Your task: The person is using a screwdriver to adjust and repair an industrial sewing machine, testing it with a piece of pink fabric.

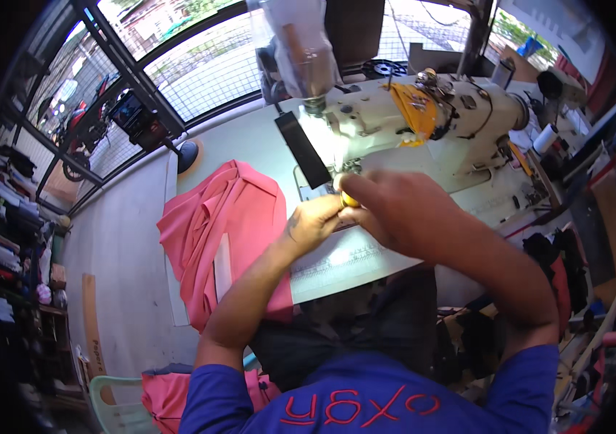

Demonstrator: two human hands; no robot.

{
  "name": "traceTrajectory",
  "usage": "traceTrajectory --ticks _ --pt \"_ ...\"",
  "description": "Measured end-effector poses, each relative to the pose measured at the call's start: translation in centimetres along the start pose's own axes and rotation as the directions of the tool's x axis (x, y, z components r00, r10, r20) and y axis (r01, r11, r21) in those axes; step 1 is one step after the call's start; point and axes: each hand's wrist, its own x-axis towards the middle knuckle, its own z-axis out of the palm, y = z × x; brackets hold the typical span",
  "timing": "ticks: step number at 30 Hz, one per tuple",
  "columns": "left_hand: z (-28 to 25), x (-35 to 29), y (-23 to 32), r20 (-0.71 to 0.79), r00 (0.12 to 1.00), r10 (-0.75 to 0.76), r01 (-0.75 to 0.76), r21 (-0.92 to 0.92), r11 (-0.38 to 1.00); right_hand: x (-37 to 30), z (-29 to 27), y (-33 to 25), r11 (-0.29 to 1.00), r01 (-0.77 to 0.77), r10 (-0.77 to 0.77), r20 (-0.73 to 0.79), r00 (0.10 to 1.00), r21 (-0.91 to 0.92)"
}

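Both hands meet under the bright light beside the needle area of a white sewing machine point(387, 119). Between the fingers of my right hand point(413, 213) is a small yellow thing point(349, 198); its kind is hard to make out. My left hand point(315, 223) has its fingers pinched together against the right fingertips, and whatever they grip is hidden. Pink fabric point(250, 210) lies folded on the machine table point(217, 148), just left of my left forearm. A slim black bar point(302, 150) hangs over the table close to my hands.
A yellow cloth point(415, 108) drapes over the machine's arm. White thread cone point(545, 137) stands at the right. More pink fabric point(167, 398) rests on a pale green chair point(116, 401) at lower left. Piled clothes point(4, 246) line the left wall.
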Motion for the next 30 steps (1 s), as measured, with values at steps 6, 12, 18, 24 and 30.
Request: traceTrajectory --ticks 6,12,18,24,30 --pt "0.5 0.7 -2.9 -0.054 0.998 0.029 -0.03 -0.01 1.0 1.6 0.6 1.1 0.997 0.023 -0.021 0.02 1.0 -0.076" --pt "0.9 0.9 -2.9 -0.06 0.998 -0.022 0.017 -0.08 0.997 2.4 0.8 1.4 0.993 0.007 -0.006 0.016 1.0 -0.121" --pt "0.6 0.5 -2.7 -0.036 0.999 -0.04 0.039 -0.035 0.999 2.4 1.6 1.6 0.995 -0.015 0.019 0.039 0.999 -0.1" --pt "0.8 0.1 -3.5 -0.021 0.998 -0.067 0.066 -0.037 0.997 2.6 1.8 1.5 0.993 -0.006 0.01 0.037 0.999 -0.117" --pt "0.9 0.1 -3.3 -0.017 0.996 -0.085 0.084 -0.039 0.996 2.5 1.9 1.6 0.995 -0.005 0.008 0.031 0.999 -0.102"
